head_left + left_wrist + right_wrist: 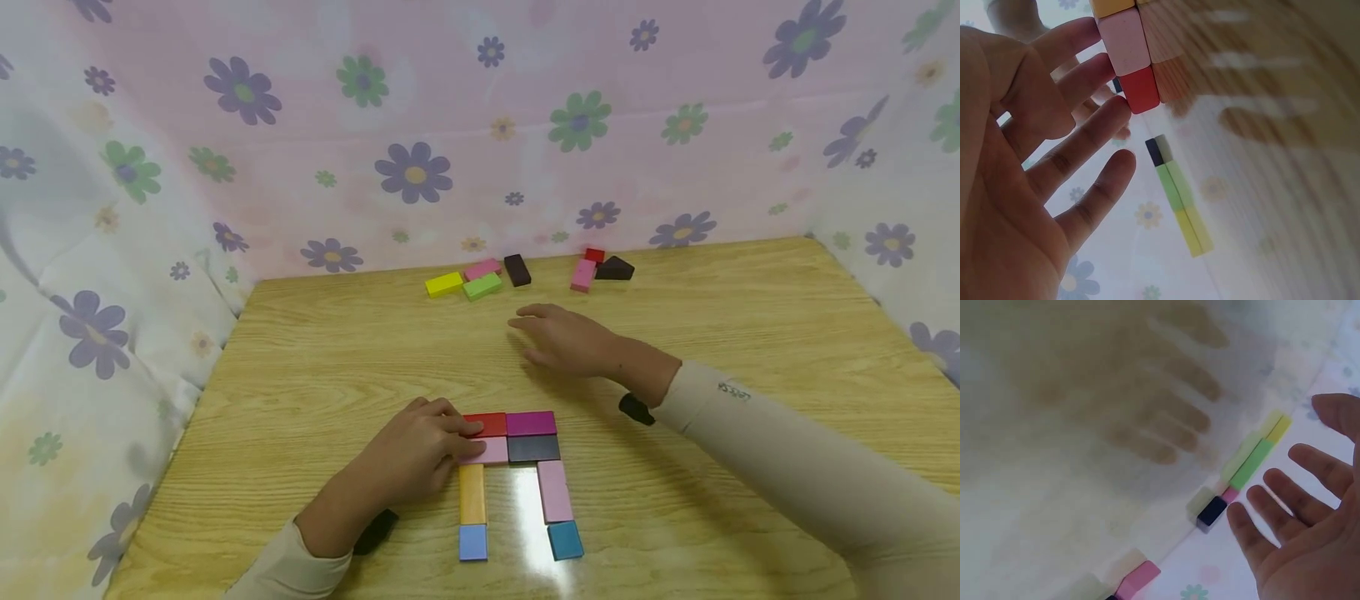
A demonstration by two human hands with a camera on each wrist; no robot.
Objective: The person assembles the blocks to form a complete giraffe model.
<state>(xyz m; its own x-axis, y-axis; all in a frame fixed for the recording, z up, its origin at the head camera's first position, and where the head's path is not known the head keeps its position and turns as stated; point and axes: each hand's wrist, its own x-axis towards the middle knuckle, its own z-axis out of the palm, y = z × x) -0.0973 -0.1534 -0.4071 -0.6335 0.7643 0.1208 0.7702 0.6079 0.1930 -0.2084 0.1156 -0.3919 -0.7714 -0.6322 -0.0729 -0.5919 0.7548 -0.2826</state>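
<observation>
Flat blocks lie together on the table in the head view: a red block (pixel 492 424) and a magenta block (pixel 531 423) on top, a pink block (pixel 495 451) and a dark grey block (pixel 533 448) below. Under them run two legs, an orange block (pixel 472 493) over a light blue one (pixel 473 542), and a pink block (pixel 555 492) over a teal one (pixel 566 540). My left hand (pixel 416 446) rests fingertips on the red and upper pink blocks. Over the table's middle, my right hand (pixel 570 340) reaches out, fingers extended and holding nothing.
Along the back lie a yellow block (pixel 444 285), a green block (pixel 482 287), a pink block (pixel 482 269) and a black block (pixel 517 270). Farther right are a red block (pixel 595 255), a pink block (pixel 582 275) and a black triangular block (pixel 615 268). Flowered cloth (pixel 465 108) hangs behind.
</observation>
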